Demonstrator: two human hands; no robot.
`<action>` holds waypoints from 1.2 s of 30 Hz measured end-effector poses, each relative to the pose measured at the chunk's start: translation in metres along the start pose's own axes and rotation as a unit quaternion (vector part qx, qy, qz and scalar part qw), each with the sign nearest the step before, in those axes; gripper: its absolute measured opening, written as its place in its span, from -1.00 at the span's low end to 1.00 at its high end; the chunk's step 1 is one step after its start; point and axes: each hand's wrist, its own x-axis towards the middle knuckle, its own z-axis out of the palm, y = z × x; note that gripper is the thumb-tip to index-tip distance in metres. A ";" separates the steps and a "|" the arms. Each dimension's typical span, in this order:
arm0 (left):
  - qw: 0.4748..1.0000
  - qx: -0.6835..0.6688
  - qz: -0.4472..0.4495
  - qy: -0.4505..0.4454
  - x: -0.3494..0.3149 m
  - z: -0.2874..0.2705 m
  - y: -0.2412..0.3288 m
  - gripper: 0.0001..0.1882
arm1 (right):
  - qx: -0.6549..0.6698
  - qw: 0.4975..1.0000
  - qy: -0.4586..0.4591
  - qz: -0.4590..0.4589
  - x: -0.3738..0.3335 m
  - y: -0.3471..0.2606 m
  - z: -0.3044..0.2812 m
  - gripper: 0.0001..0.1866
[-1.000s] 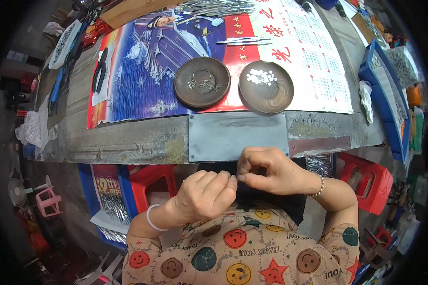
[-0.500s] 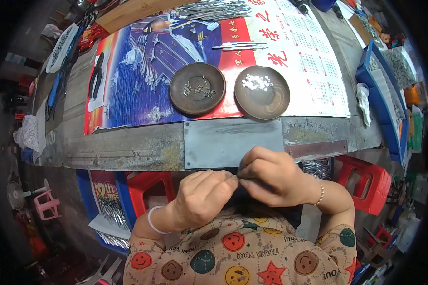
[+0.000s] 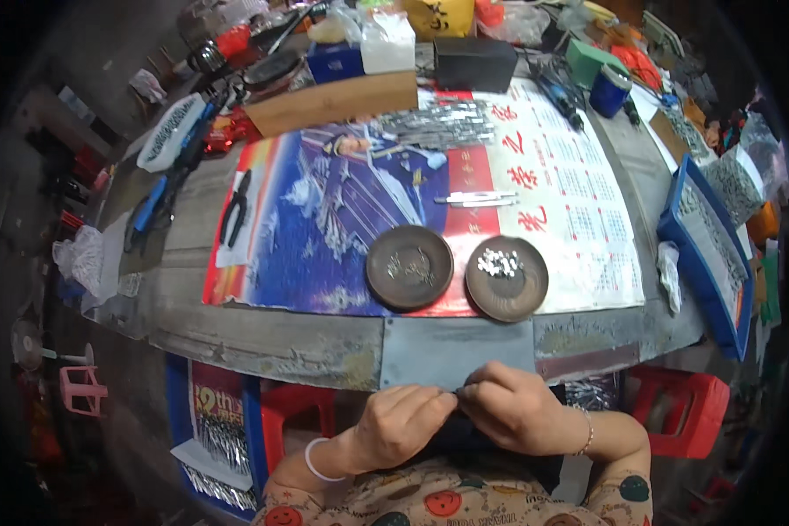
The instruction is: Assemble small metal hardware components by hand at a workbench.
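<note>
My left hand (image 3: 403, 428) and my right hand (image 3: 515, 410) meet at the fingertips, just off the table's near edge. The fingers of both are closed in a pinch; whatever lies between them is too small and hidden to make out. Beyond the hands, a grey metal plate (image 3: 456, 346) is fixed at the table edge. Past it sit two round brown dishes. The left dish (image 3: 381, 272) holds small thin metal pieces; the right dish (image 3: 506, 301) has a cluster of small shiny white bits (image 3: 500, 263).
A poster (image 3: 324, 272) covers the table. On it lie slim metal tools (image 3: 478, 199), black-handled pliers (image 3: 237, 210) and a pile of metal strips (image 3: 451, 123). A wooden block (image 3: 333, 101) stands behind. At right is a blue tray (image 3: 710, 254); red stools (image 3: 706, 412) stand below.
The view has tipped upward, so the table and hands appear lower and more of the far clutter shows. Both hands stay pinched together at the table edge.
</note>
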 end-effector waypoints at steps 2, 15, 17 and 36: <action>1.000 -0.014 -0.017 0.016 0.003 -0.002 0.003 -0.70 | -0.101 0.992 0.025 -0.074 0.001 0.000 0.002 -0.79; 0.991 -0.078 -0.100 0.040 -0.005 0.016 0.020 -0.71 | 0.071 0.992 0.049 0.092 -0.015 0.020 -0.023 -0.81; 0.984 -0.119 -0.128 0.043 -0.005 0.014 0.021 -0.72 | -0.007 0.982 0.134 0.129 -0.020 0.037 -0.033 -0.84; 0.921 -0.267 -0.280 0.048 -0.035 0.011 0.021 -0.76 | -0.363 0.929 0.059 0.052 0.023 0.098 -0.038 -0.88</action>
